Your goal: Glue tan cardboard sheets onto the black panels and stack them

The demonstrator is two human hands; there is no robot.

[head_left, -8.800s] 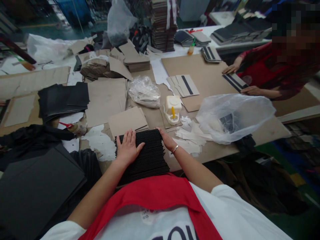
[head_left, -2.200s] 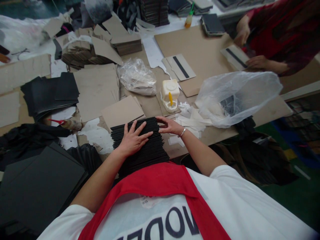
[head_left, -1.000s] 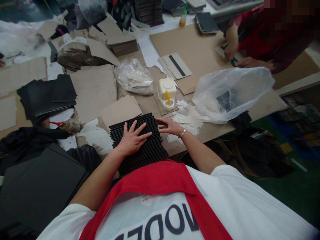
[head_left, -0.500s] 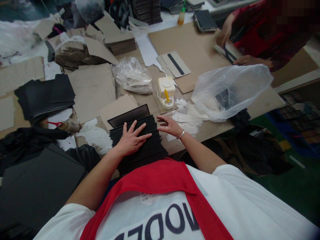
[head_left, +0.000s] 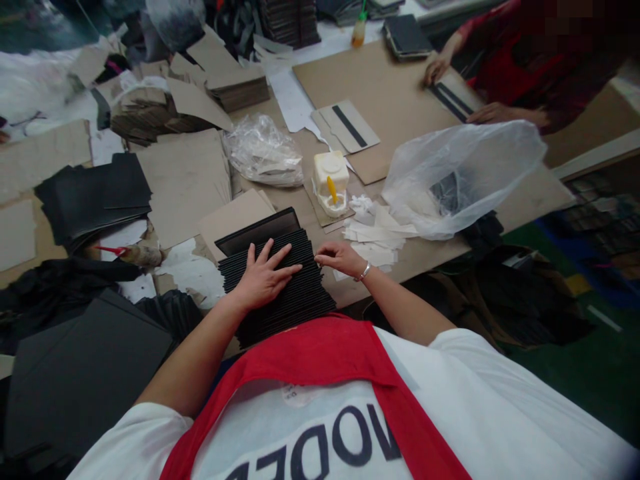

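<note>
My left hand [head_left: 265, 277] lies with fingers spread on top of a fanned stack of black sheets [head_left: 280, 317] at the table's near edge. At the stack's right edge, my right hand [head_left: 340, 259] has its thumb and fingers pinched together; whatever is between the tips is too small to make out. A bracelet is on that wrist. A black panel with a raised rim [head_left: 257, 230] leans at the back of the stack. Behind it lie tan cardboard sheets [head_left: 213, 227]. Beyond my right hand are white paper strips [head_left: 377, 233].
A white glue container [head_left: 331, 175] with a yellow handle stands mid-table. A clear plastic bag [head_left: 465, 180] lies to the right, a crumpled one [head_left: 265, 150] behind. A red-tipped bottle [head_left: 143, 255] lies left. Across the table, a person's hands [head_left: 437, 69] touch a striped board [head_left: 455, 97].
My right hand's fingers have closed into a pinch at the stack's edge. My left hand stays nearly still. The other person's striped board now lies flatter on the table.
</note>
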